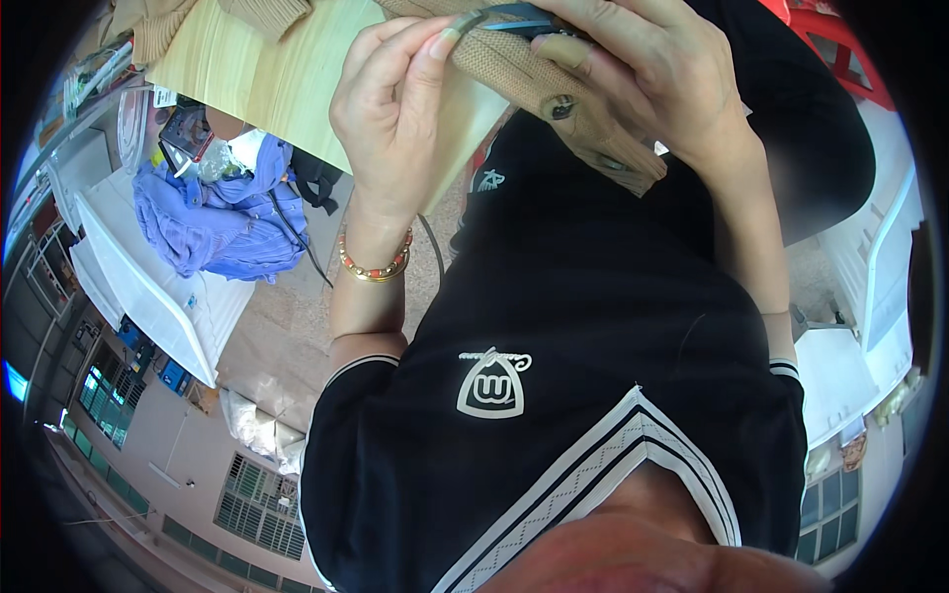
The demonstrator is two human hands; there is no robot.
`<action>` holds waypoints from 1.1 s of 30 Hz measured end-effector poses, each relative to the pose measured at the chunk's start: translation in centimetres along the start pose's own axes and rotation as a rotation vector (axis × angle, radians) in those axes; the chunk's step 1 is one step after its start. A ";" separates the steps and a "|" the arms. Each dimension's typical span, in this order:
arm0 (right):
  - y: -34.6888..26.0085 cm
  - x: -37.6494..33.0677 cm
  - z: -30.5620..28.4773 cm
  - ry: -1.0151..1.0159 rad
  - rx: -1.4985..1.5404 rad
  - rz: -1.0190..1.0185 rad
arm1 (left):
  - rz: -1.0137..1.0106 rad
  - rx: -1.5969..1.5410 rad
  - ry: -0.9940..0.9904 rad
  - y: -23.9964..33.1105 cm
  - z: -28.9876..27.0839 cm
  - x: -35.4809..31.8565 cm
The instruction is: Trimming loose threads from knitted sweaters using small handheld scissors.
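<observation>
A tan knitted garment [509,67] is bunched between my hands at the top of the view, its buttoned edge hanging over my lap. Two dark round buttons show on that edge. My left hand [390,104] is closed, thumb and forefinger pinching a bit of the knit. Curled above the garment, my right hand [643,74] grips a dark tool with a blue-grey blade, which looks like thread snips [522,22]. The snips' tip points toward my left fingertips. Part of the tool is hidden by my right fingers.
A pale wooden tabletop [267,74] lies ahead to the left, with more tan knitwear [267,12] on it. Below its edge, blue cloth [222,212] and loose items fill a white tray-like surface [158,272]. A red plastic stool [840,49] stands at far right.
</observation>
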State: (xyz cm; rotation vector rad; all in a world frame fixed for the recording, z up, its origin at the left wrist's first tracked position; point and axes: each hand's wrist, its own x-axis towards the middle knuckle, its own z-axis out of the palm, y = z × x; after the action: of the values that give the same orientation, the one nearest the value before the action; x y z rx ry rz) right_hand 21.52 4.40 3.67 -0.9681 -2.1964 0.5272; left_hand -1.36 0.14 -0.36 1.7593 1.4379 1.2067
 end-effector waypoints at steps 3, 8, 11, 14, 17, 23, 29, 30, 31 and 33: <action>0.1 0.0 0.2 -0.017 0.020 0.013 | -0.003 -0.033 0.007 -0.1 0.0 -0.1; -0.1 0.2 0.0 -0.043 0.001 -0.005 | -0.027 -0.064 0.032 0.0 0.3 -0.5; 3.3 0.1 4.1 0.244 0.104 -0.221 | -0.037 -0.093 0.046 0.3 0.7 -0.5; 4.5 0.1 5.8 0.519 0.231 -0.434 | -0.017 -0.066 0.073 0.3 0.8 -0.6; 4.3 0.4 5.9 0.511 0.238 -0.436 | 0.023 -0.024 0.084 0.1 0.9 -0.6; 3.4 0.1 4.2 0.229 0.102 -0.234 | 0.041 -0.052 0.074 0.3 1.1 -0.4; 1.0 0.7 1.9 0.225 0.098 -0.246 | -0.009 -0.076 0.079 0.1 0.8 -0.8; -0.3 0.8 0.3 -0.062 -0.020 -0.043 | -0.014 -0.077 0.075 0.2 0.8 -0.8; 1.0 0.6 1.8 -0.063 -0.020 -0.042 | -0.019 -0.077 0.071 0.3 0.8 -0.8; 4.5 0.2 5.9 0.526 0.167 -0.449 | -0.018 -0.099 0.059 0.5 1.1 -0.4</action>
State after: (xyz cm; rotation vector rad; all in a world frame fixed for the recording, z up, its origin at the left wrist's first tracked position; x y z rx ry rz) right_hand 19.39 6.96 -2.99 -0.4328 -1.7762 0.2060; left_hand -0.14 -0.27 -0.50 1.6536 1.3996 1.3072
